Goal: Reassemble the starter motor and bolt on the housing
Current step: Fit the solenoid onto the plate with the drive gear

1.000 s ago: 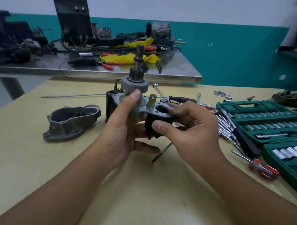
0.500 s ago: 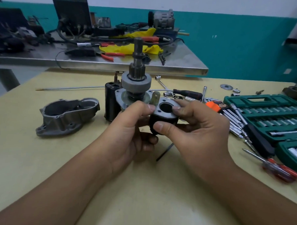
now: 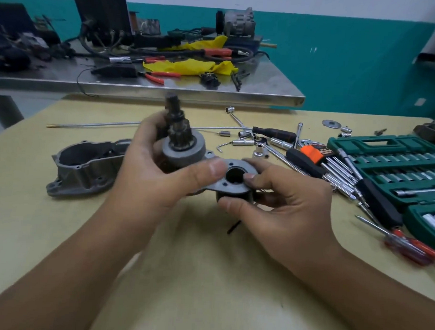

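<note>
two hands on one starter motor, held above the table

the left hand (image 3: 158, 172) curls round the one starter motor (image 3: 198, 169), fingers behind its drive end and thumb pressed on the grey flange plate (image 3: 231, 184) in front. the right hand (image 3: 280, 195) pinches the same plate from the other side, forefinger on the rim of its round hole, thumb low against the dark body under it. one pinion shaft (image 3: 175, 118) rises from the left hand's grip, tilted slightly left and blurred.

just left of the grip lies one grey housing (image 3: 84, 166), open side up, on the yellow table (image 3: 206, 276), apart from both hands. right of the grip lie loose sockets and wrenches, too many and too blurred to count, then one orange-holdered key set (image 3: 314, 153), one green socket case (image 3: 396, 165) and one red-handled screwdriver (image 3: 407, 245). both forearms reach in from the near edge, wrists angled inward toward each other.
</note>
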### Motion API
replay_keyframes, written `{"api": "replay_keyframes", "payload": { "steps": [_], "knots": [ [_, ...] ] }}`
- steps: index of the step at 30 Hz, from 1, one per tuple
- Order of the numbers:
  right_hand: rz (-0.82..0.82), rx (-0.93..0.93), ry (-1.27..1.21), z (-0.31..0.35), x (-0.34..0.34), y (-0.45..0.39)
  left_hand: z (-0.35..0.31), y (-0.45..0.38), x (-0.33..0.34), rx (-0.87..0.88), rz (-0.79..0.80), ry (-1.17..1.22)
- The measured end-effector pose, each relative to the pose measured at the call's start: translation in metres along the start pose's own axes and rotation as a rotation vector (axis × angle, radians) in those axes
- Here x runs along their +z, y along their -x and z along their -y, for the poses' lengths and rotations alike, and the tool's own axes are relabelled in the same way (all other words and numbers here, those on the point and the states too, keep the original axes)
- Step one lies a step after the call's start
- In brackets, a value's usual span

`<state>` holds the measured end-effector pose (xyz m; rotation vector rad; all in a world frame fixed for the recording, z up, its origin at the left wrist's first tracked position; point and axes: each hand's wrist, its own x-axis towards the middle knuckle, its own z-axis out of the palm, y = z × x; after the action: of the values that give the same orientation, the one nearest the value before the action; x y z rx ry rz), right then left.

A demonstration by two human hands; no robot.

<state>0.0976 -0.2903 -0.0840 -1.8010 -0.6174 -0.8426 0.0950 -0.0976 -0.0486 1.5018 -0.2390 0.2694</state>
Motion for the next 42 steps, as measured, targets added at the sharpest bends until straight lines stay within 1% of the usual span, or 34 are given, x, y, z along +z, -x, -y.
{"api": "replay_keyframes", "payload": {
  "steps": [3,5,9,12,13,15,17,18,19,21,23,26,30,33,35,37,39,41,42],
  "knots": [
    [0.025,-0.039,0.005,0.0,0.006,0.003,0.008,0.005,0.014,0.058,-0.121,-0.103],
    [0.012,-0.035,0.003,-0.001,0.008,0.004,0.011,0.003,0.014,0.081,-0.158,-0.156],
    [0.011,-0.04,0.02,-0.003,0.007,0.005,0.013,0.0,0.011,0.083,-0.159,-0.184],
    [0.015,-0.026,0.031,-0.003,0.006,0.004,0.012,-0.001,0.008,0.075,-0.112,-0.164],
    [0.018,-0.004,0.012,-0.003,0.006,0.005,0.011,-0.002,0.006,0.066,-0.099,-0.141],
    [0.012,0.11,-0.094,-0.002,0.005,0.003,0.011,-0.003,0.003,0.008,-0.096,-0.019],
    [-0.007,0.248,-0.231,-0.002,0.005,-0.001,0.011,-0.004,0.002,-0.102,-0.08,0.167],
    [-0.016,0.285,-0.269,-0.003,0.003,-0.005,0.009,-0.005,0.004,-0.155,-0.055,0.225],
    [-0.015,0.3,-0.285,-0.004,0.0,-0.009,0.008,-0.006,0.005,-0.193,-0.029,0.24],
    [0.04,0.297,-0.291,-0.006,-0.007,-0.018,0.004,-0.01,0.009,-0.212,-0.016,0.19],
    [0.106,0.295,-0.285,-0.007,-0.012,-0.023,0.005,-0.011,0.013,-0.21,-0.073,0.183],
    [0.192,0.319,-0.271,-0.008,-0.014,-0.022,0.01,-0.009,0.017,-0.251,-0.162,0.319],
    [0.229,0.355,-0.286,-0.013,-0.02,-0.021,0.007,-0.014,0.007,-0.207,-0.24,0.456],
    [0.222,0.306,-0.233,-0.014,-0.022,-0.021,0.004,-0.02,-0.01,-0.139,-0.247,0.365],
    [0.187,0.211,-0.149,-0.015,-0.021,-0.021,0.008,-0.018,-0.015,-0.11,-0.252,0.272],
    [0.136,0.104,-0.055,-0.013,-0.023,-0.021,0.012,-0.015,-0.014,-0.124,-0.257,0.217],
    [0.095,0.037,-0.031,-0.011,-0.024,-0.02,0.016,-0.015,-0.012,-0.154,-0.263,0.189],
    [0.041,0.09,-0.096,-0.005,-0.023,-0.019,0.018,-0.017,-0.013,-0.174,-0.255,0.151],
    [-0.018,0.189,-0.198,-0.001,-0.022,-0.019,0.019,-0.017,-0.014,-0.181,-0.244,0.119]
  ]
}}
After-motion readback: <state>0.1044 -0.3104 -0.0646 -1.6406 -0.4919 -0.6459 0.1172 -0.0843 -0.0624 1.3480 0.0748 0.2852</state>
